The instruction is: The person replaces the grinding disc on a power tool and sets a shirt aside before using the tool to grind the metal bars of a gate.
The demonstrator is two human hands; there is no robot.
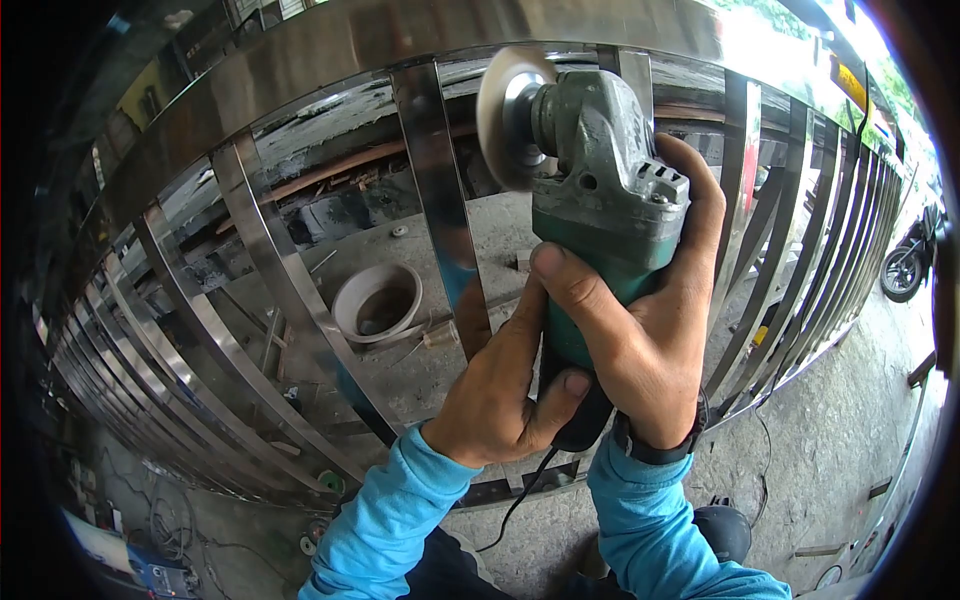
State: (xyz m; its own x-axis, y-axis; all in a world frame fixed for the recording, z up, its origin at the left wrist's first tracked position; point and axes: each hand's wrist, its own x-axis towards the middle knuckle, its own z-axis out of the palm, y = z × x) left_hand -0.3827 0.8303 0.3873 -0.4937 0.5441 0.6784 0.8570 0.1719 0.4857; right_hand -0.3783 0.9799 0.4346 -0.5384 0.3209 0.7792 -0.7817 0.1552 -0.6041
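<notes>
A green angle grinder (pixel 610 225) with a grey metal head is held upright in front of me. Its tan disc (pixel 500 115) looks blurred, beside an upright bar of the shiny metal railing (pixel 430 130) and just under the top rail. My right hand (pixel 665 320) wraps round the grinder's body, thumb across the front. Lower down, my left hand (pixel 505 390) grips the rear of the handle. A black cord (pixel 520 497) hangs from the tool's end. Whether the disc touches the metal cannot be made out.
Behind the bars stands a round pale bucket (pixel 378 302) on the concrete floor. A motorcycle wheel (pixel 903 272) shows at the far right. Cables (pixel 185 515) lie on the floor at lower left. A dark rounded object (pixel 723 530) sits by my right sleeve.
</notes>
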